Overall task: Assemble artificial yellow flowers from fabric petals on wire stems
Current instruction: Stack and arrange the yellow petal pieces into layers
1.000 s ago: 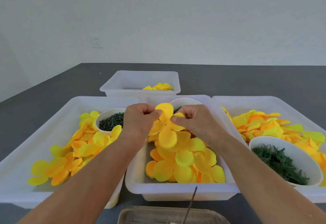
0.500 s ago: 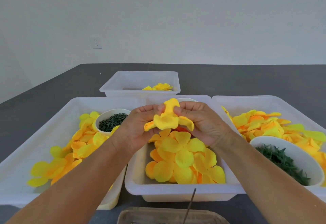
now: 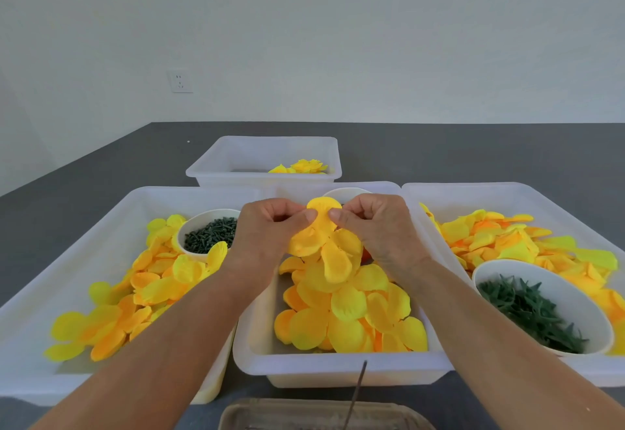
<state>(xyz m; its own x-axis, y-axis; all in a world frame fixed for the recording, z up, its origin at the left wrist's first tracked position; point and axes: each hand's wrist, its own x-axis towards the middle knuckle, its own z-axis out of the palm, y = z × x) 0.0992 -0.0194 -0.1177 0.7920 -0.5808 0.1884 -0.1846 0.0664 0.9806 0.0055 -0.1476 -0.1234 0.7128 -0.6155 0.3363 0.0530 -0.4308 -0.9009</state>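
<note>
Mid-frame: left hand and right hand pinching yellow petal layer; best kept flat, centre hole aligned.

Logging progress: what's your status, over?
Both hands, left and right, pinching petal cluster above middle bin. No stem visible in it. Nothing obstructing.

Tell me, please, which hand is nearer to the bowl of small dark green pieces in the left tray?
The left hand: it is just right of that bowl, nearly touching its rim. The right hand is farther right, beyond the held petals.
</note>
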